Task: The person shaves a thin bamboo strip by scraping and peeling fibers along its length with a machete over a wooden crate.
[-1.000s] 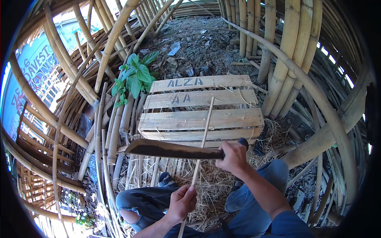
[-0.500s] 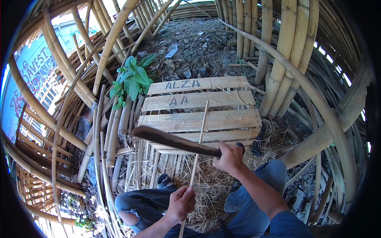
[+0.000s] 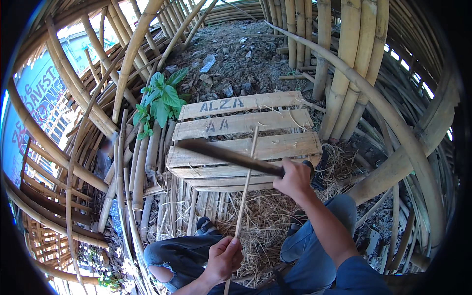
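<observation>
My right hand (image 3: 294, 179) is closed round the dark handle of a machete (image 3: 221, 155), whose long brown blade points left across the front of a wooden crate (image 3: 236, 147). Between my knees, my left hand (image 3: 224, 255) grips a thin bamboo strip (image 3: 244, 196) near its lower part. The strip slants up from that fist to over the crate's slats. Where they cross, the blade passes over the strip; whether the two touch I cannot tell. A few pale curled shavings lie on the crate's top.
Straw-like shavings (image 3: 260, 221) cover the ground around my feet. Thick upright bamboo poles (image 3: 351, 64) stand at the right, with a bent pole (image 3: 378, 103) before them. Left of the crate are a leafy green plant (image 3: 162, 101) and stacked bamboo poles (image 3: 140, 167). Rocky soil (image 3: 231, 54) lies beyond.
The machete and my right hand have moved slightly right and up relative to my knees, the blade sliding along the strip toward its far end. My left hand keeps its hold, a little lower.
</observation>
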The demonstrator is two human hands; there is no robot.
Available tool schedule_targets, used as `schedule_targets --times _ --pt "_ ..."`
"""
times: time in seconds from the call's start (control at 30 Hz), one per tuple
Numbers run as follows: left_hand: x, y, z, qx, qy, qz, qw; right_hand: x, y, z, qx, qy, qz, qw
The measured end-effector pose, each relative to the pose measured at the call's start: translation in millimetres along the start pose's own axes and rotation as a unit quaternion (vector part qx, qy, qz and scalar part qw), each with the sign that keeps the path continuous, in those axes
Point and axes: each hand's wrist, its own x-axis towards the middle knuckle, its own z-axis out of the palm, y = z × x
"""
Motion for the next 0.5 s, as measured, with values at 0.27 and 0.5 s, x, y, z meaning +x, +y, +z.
schedule_targets --times 0.27,0.5 --pt "0.8 1.6 -2.6 0.011 -0.007 0.000 1.000 -12.8 -13.5 -6.9 0.081 0.027 -0.068 0.994" --pt "1.1 0.2 -3.8 0.012 -0.015 -0.028 0.999 2.3 2.8 -4.8 -0.041 0.010 0.070 0.997"
